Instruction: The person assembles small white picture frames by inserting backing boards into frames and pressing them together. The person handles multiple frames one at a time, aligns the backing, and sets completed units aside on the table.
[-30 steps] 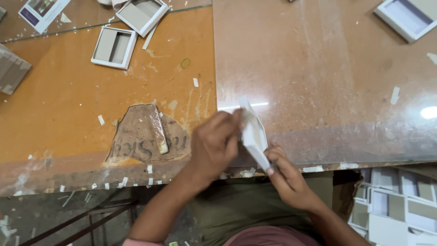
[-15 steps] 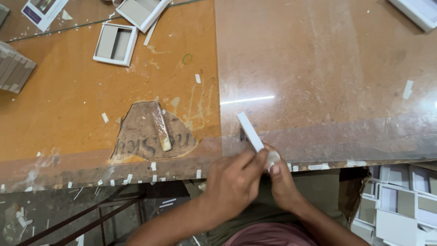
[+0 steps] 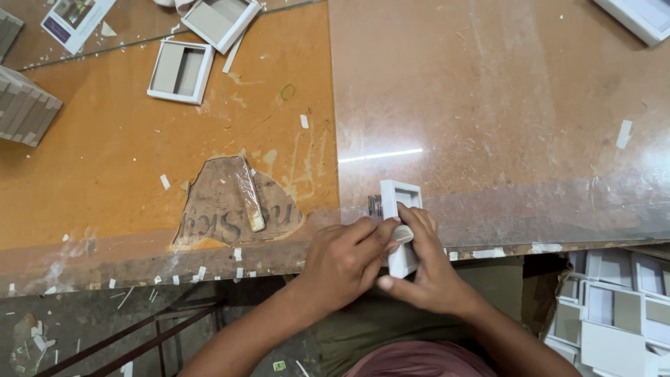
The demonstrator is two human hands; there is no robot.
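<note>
Honestly, the workbench (image 3: 488,105) itself was the biggest hazard: a scuffed orange-brown top under a clear glossy sheet, with a big patch (image 3: 234,206) near the front edge where the surface had peeled down to bare brown board. I was working right at that front edge, so anything that slipped would probably have dropped off the table, maybe toward the stack of white boxes (image 3: 614,307) piled low on my right. Two open white trays (image 3: 180,70) sat well apart from me at the far left, next to a fanned bundle of grey card (image 3: 24,105), so those weren't in danger. The thing I was actually handling was a small white box frame (image 3: 399,209), standing half over the table's edge, its open end pointing away from me. My left hand (image 3: 345,262) had its fingers curled and its thumb pressed against the frame's side, and my right hand (image 3: 426,272) was cupped around the lower part from the other side, thumb underneath, so both were pinching it between them. Something small and pale (image 3: 403,234) sat between my fingertips; I couldn't tell what it was. My guess is that squeezing too hard would have crushed the thin walls. Also, all those little white paper scraps (image 3: 165,181) scattered around could easily have stuck where they shouldn't.
</note>
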